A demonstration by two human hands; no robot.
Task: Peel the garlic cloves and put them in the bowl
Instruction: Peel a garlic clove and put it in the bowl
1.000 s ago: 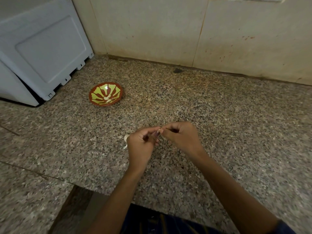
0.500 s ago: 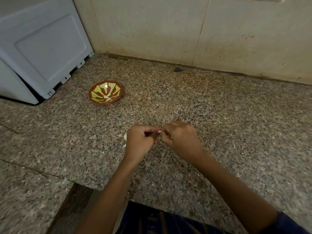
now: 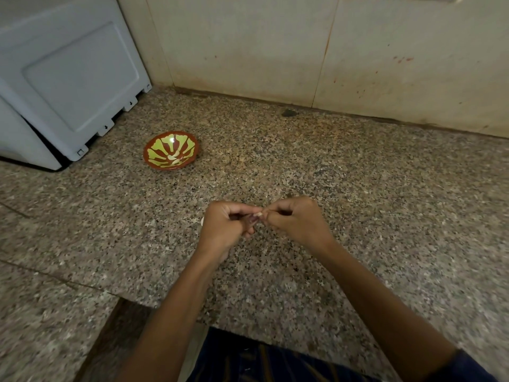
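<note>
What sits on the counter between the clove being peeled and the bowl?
Nothing visible: bare granite counter runs from the garlic clove, pinched between left hand and right hand, to the bowl.

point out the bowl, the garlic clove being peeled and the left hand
bowl (image 3: 154,144): head view, on its red rim at the left side.
garlic clove (image 3: 258,215): head view, on the pale tip showing between the fingertips.
left hand (image 3: 224,226): head view, on the back of the hand.

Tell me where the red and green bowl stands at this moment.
In the head view the bowl stands on the granite counter, to the left and beyond both hands, close to the corner of the white appliance.
</note>
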